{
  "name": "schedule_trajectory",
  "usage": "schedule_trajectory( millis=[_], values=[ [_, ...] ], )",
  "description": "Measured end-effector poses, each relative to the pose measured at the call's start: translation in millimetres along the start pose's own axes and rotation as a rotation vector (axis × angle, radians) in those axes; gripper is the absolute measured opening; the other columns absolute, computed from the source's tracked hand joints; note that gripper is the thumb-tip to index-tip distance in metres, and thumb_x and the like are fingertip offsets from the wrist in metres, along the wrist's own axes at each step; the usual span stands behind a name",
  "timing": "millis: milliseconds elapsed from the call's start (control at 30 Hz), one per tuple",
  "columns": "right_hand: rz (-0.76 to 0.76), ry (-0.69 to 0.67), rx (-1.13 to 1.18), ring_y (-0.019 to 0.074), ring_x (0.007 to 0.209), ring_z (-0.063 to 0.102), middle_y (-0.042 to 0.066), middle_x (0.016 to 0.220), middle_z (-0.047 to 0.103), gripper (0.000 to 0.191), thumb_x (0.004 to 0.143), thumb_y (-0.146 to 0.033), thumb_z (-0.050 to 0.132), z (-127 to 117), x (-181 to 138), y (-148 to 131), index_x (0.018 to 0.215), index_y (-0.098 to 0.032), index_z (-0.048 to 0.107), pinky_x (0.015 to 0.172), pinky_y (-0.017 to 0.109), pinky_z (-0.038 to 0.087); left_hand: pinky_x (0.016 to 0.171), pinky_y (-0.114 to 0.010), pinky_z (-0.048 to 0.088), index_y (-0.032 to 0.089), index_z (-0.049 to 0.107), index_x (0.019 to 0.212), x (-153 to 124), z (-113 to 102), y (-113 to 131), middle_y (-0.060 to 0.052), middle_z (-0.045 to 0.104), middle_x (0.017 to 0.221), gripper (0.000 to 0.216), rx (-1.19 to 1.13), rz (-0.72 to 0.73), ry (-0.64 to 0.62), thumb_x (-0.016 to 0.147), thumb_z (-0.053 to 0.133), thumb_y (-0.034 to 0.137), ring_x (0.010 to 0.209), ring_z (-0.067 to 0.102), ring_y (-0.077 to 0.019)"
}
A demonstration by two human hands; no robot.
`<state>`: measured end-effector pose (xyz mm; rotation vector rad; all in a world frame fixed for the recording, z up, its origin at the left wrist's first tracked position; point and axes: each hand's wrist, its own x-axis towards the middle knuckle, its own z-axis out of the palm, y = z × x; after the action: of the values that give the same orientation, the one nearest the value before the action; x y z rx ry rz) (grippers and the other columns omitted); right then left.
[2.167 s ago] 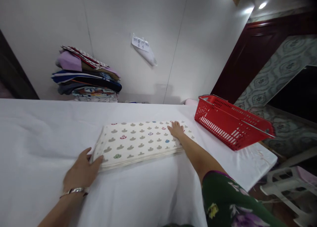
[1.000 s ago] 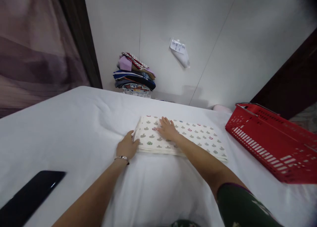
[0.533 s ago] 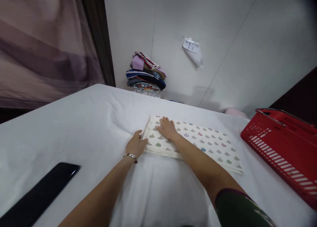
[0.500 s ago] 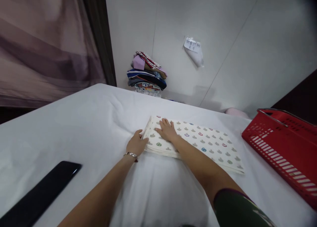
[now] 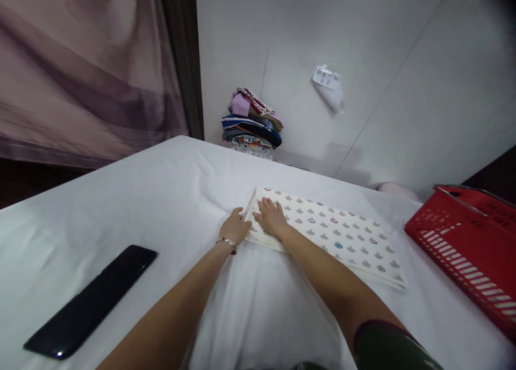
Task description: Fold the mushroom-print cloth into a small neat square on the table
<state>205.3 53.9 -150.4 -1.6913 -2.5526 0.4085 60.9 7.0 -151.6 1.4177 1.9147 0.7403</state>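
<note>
A folded cream cloth (image 5: 346, 233) with grey animal-head shapes and a few coloured ones lies flat in several layers. My right hand (image 5: 271, 218) rests palm down on its left part, fingers spread. At the cloth's left short edge is my left hand (image 5: 235, 228), wearing a silver bracelet (image 5: 226, 242). Its thumb touches the edge and its fingers are apart from the thumb, beside the layers. Both hands are open. Part of the cloth is hidden under my right hand and forearm.
A white sheet (image 5: 161, 214) covers the surface. To the left lies a long glossy black object (image 5: 97, 297). A red plastic basket (image 5: 463, 241) stands at the right. Folded clothes (image 5: 252, 125) are stacked by the wall, under a taped note (image 5: 327, 82). A pinkish curtain (image 5: 92, 79) hangs at left.
The view has turned slightly left, so everything sits further right and more of the black object shows. My hands stay at nearly the same spots on the cloth.
</note>
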Motion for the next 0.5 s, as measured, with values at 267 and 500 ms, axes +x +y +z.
schedule_trajectory(
  millis=[267,500],
  values=[
    [-0.020,0.054,0.045,0.0195,0.137,0.007,0.006,0.148,0.015,0.053,0.091,-0.044,0.027,-2,-16,-10,0.139,-0.020,0.027,0.108,0.046,0.004,0.083,-0.033,0.041,0.020,0.041,0.126,2,3,-1,-0.008,0.060,0.115,0.057,0.061,0.035,0.015,0.071,0.053,0.031,0.100,0.058,-0.0240],
    [0.058,0.307,0.607,0.0169,0.129,0.031,0.003,0.138,0.039,0.045,0.083,-0.037,0.048,1,-23,-15,0.125,-0.022,0.049,0.107,0.034,0.025,0.078,-0.033,0.045,0.019,0.040,0.125,-3,1,9,-0.007,0.062,0.109,0.058,0.059,0.076,0.071,0.071,0.051,0.035,0.091,0.060,-0.0234]
  ],
)
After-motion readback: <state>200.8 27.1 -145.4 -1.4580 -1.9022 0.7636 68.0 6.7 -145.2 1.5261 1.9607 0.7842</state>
